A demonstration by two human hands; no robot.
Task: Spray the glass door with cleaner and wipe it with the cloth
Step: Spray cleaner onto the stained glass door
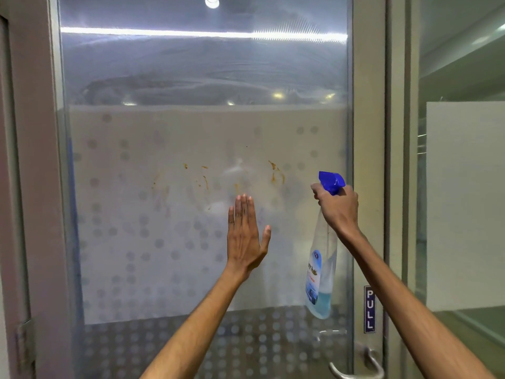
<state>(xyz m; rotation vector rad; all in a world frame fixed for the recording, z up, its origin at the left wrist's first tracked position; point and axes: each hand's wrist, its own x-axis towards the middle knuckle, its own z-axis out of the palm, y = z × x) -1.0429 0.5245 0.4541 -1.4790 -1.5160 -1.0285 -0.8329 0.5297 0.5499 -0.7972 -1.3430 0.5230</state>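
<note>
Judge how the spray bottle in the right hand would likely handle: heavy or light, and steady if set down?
The spray bottle is probably light: blue liquid fills only its bottom part. The right hand grips it at the neck below the blue nozzle, so it likely swings easily. Tall and slim, it may tip if stood upright and nudged, though the low liquid should steady it somewhat.

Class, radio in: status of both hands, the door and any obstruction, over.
Left hand open, flat toward glass door. Right hand gripping spray bottle. Orange smears unwiped. No cloth in view.

An office: frosted dotted film on the glass door (191, 242), a PULL sign (369, 309), glass partition (461, 187).
</note>
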